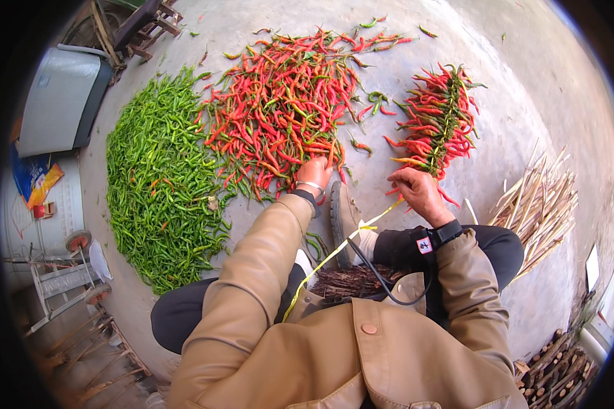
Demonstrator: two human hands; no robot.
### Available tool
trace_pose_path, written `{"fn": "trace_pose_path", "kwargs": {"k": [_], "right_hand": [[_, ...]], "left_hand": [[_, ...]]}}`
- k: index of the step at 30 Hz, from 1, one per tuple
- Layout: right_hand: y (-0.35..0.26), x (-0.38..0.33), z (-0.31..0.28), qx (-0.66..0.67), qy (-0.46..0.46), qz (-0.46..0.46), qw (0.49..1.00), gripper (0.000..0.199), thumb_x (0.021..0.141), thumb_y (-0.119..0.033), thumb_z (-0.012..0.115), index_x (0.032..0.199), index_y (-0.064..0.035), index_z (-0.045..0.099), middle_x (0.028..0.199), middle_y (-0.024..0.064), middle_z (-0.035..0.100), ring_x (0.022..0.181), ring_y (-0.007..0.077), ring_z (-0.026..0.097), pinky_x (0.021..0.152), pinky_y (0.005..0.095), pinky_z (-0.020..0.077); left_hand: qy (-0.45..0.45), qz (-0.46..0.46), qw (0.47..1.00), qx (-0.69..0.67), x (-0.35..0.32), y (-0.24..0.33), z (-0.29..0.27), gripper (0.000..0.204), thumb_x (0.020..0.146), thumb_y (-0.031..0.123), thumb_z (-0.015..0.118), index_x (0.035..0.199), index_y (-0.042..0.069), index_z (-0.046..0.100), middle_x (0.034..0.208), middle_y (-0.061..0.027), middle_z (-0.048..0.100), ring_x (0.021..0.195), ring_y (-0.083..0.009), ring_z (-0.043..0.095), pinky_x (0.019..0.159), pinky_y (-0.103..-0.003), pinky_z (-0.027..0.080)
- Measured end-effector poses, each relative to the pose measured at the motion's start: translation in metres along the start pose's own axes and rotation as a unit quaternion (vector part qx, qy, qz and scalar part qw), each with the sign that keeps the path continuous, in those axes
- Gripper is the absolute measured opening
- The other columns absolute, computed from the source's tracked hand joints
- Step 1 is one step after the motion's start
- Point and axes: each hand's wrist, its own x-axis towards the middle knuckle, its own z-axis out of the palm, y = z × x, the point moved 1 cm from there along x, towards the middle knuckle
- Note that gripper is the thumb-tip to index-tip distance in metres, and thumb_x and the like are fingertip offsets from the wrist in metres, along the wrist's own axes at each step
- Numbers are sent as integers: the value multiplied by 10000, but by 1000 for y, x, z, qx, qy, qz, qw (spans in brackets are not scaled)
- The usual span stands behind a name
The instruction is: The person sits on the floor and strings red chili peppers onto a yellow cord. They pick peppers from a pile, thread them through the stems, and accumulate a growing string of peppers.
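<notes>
A long string of red chili peppers (pixel 435 126), their green stems bound along the middle, lies on the concrete to the right. At its near end my right hand (pixel 421 195) pinches a yellow cord (pixel 331 255), which runs slackly down to my lap. My left hand (pixel 315 174) is at the near edge of a heap of loose red chili peppers (pixel 273 102). Its fingers close around a red chili pepper there, partly hidden by the hand. Some peppers in the heap are orange or greenish.
Left of the red heap spreads a wide pile of green chili peppers (pixel 160 191). Thin dry sticks (pixel 539 208) lie beyond my right knee, with cut logs (pixel 559 371) at the lower right. A grey bin-like container (pixel 58 99) and a metal hand cart (pixel 61 279) stand at the left.
</notes>
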Motion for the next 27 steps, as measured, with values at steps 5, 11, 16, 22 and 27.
{"fn": "trace_pose_path", "kwargs": {"k": [5, 11, 16, 22, 27], "right_hand": [[5, 6, 9, 82, 82, 26, 993, 145, 752, -34, 602, 893, -2, 618, 764, 68, 606, 692, 99, 566, 619, 243, 463], [3, 6, 11, 401, 97, 118, 903, 267, 750, -73, 644, 1006, -37, 572, 762, 5, 590, 636, 49, 508, 545, 183, 404], [-6, 2, 7, 503, 111, 96, 852, 126, 772, -66, 621, 881, -20, 578, 752, 18, 602, 599, 64, 514, 547, 182, 413], [-3, 5, 2, 572, 105, 130, 803, 149, 824, -63, 554, 950, 14, 576, 788, 55, 613, 632, 83, 534, 590, 191, 444], [1, 10, -12, 580, 129, 112, 796, 144, 835, -84, 548, 943, 9, 571, 812, 68, 612, 634, 87, 539, 584, 192, 444]], "left_hand": [[-156, -116, 819, -540, 0, 55, -35, 133, 801, 156, 599, 848, 32, 586, 725, -42, 606, 619, -98, 582, 532, -203, 460], [-225, -141, 597, -757, -24, 122, -40, 96, 803, 110, 589, 875, 48, 579, 762, -37, 604, 604, -99, 569, 513, -201, 450], [-249, -147, 560, -777, -34, 139, -28, 112, 815, 129, 574, 906, 65, 587, 738, 21, 558, 616, -75, 477, 520, -202, 384], [-283, -90, 582, -757, -24, 138, -28, 141, 821, 136, 572, 934, 55, 593, 772, 8, 588, 620, -70, 495, 547, -201, 416], [-40, 73, 961, -263, 16, 75, -31, 115, 785, 75, 573, 890, 48, 610, 750, -17, 589, 627, -105, 554, 574, -231, 452]]}}
